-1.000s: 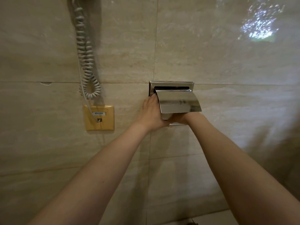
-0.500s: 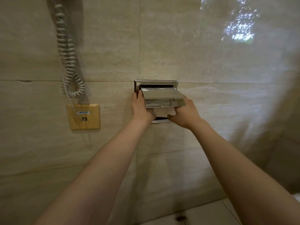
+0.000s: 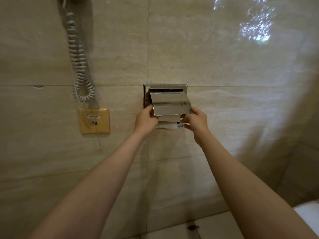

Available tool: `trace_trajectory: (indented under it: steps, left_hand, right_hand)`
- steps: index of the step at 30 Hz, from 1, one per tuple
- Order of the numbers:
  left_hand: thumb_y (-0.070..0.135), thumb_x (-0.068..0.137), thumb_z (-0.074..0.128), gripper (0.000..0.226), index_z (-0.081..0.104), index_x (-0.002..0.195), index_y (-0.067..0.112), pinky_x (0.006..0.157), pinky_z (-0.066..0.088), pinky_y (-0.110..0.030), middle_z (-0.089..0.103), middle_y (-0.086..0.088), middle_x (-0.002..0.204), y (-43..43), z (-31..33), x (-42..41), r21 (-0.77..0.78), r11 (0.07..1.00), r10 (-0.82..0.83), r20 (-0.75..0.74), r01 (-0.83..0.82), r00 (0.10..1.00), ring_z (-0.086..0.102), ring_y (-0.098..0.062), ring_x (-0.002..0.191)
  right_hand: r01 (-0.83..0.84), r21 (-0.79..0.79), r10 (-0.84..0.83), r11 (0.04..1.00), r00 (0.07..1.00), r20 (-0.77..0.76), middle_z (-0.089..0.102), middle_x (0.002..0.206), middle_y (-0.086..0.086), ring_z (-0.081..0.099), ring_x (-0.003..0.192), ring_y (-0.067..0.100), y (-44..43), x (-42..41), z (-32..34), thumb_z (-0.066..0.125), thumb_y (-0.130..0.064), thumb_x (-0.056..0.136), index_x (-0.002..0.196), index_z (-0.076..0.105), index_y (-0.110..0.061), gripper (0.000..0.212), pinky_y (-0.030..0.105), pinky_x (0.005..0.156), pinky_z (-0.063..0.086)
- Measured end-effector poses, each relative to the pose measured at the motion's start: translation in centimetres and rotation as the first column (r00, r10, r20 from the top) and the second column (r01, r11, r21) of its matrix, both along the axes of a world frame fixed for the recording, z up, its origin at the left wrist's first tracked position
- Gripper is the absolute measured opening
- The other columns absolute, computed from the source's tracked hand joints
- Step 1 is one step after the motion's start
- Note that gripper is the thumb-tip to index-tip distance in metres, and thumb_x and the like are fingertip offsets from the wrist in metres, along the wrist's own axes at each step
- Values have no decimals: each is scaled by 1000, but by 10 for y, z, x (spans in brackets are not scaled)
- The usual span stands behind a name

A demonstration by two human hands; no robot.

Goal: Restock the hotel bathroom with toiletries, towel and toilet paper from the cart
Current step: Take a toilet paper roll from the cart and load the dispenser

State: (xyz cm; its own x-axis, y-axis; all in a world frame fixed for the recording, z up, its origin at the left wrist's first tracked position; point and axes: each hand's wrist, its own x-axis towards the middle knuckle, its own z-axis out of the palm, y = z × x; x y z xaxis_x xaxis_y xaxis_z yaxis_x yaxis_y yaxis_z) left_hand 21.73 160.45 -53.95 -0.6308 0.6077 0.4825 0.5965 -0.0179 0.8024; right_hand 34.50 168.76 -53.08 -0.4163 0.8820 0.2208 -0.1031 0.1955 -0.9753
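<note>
- Seating of the toilet roll [image 3: 168,125] in the recessed chrome holder [image 3: 165,85] is judged to be the step in hand. The roll is seen only in part, low in the recess and under the hinged cover flap [image 3: 170,105].
- The left hand [image 3: 146,120] is curled at the roll's left end, with the thumb laid against the flap's lower left corner. The right hand [image 3: 196,121] is curled at the right end, thumb and forefinger pinched close to a small chrome part [image 3: 180,124] that may be the spindle. The exact hold is hidden by the flap.
- The roll could be left unseated if a spindle end is not caught in its socket, because the recess is screened from above and the fit must be found by feel. If released then, the roll would probably be dropped to the floor [image 3: 215,226] and soiled.
- Fingers could be nipped if the flap is let fall while they are under its edge.
- The paper's loose end could be crumpled or torn against the flap's thin lip if the roll is forced.
- The coiled phone cord [image 3: 78,66] and yellow wall plate [image 3: 101,125], well apart on the left, are not thought to be at risk.
</note>
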Motion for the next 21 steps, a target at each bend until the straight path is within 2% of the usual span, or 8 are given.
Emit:
trace_trajectory:
  steps: [3, 6, 8, 10, 12, 14, 17, 21]
  left_hand:
    - [-9, 83, 45, 39, 65, 110, 9, 77, 41, -21, 66, -5, 104, -3, 2, 4, -58, 998, -28, -35, 26, 999, 57, -21, 99]
    - [4, 86, 51, 26, 67, 106, 10, 73, 41, -24, 68, -9, 106, 0, -7, -1, -114, 982, 144, -73, -151, 987, 59, -28, 100]
    - [16, 87, 57, 19, 69, 101, 11, 79, 45, -28, 68, -8, 106, 2, -19, -5, -180, 951, 254, -18, -253, 967, 60, -27, 103]
    - [22, 87, 60, 19, 70, 99, 12, 83, 49, -27, 70, -6, 104, 5, -31, -9, -235, 937, 284, 80, -259, 955, 64, -27, 99]
    - [28, 86, 62, 19, 71, 94, 13, 84, 54, -33, 73, -8, 97, 8, -37, -10, -251, 941, 277, 178, -228, 944, 68, -28, 89]
    - [31, 83, 64, 20, 72, 82, 13, 80, 57, -36, 74, -8, 83, 13, -36, -12, -230, 950, 264, 230, -211, 937, 70, -27, 80]
    - [26, 83, 66, 19, 68, 69, 13, 78, 58, -35, 70, -4, 71, 18, -32, -12, -215, 958, 246, 275, -190, 929, 70, -21, 67]
    - [15, 83, 64, 28, 59, 56, 19, 76, 58, -38, 71, -8, 70, 26, -35, -11, -155, 967, 240, 278, -203, 930, 70, -26, 71]
  right_hand:
    - [-49, -75, 47, 996, 999, -25, 57, 74, 2, 53, 63, 14, 0, 4, 2, 40, 13, 78, 87, 59, -13, 33, 23, 58, 43]
    - [-77, -182, 59, 980, 993, -102, 59, 76, 5, 54, 62, 15, 2, 7, 2, 39, 3, 82, 71, 51, -12, 22, 24, 57, 42]
    - [-58, -178, 51, 982, 998, -41, 59, 78, 3, 53, 65, 14, 4, 5, 0, 35, 6, 82, 80, 54, -14, 28, 26, 62, 42]
    - [-32, -171, 37, 985, 999, 28, 57, 82, 2, 52, 70, 12, 5, 1, -7, 33, 11, 81, 89, 57, -16, 36, 28, 69, 43]
    - [-33, -198, 43, 980, 998, 46, 57, 90, 4, 53, 71, 13, 5, -5, -15, 37, 6, 84, 87, 57, -15, 30, 27, 68, 43]
    - [-40, -231, 44, 972, 999, 12, 57, 93, 5, 54, 70, 14, 7, -11, -22, 42, -4, 89, 99, 55, -14, 19, 25, 62, 43]
    - [21, -272, -24, 962, 1000, -7, 55, 93, 5, 52, 66, 14, 11, -20, -30, 48, -14, 93, 117, 47, -10, 24, 23, 56, 42]
    - [-2, -323, 30, 946, 996, 82, 55, 90, 5, 52, 64, 15, 14, -30, -39, 40, -9, 96, 127, 48, -10, 32, 23, 53, 44]
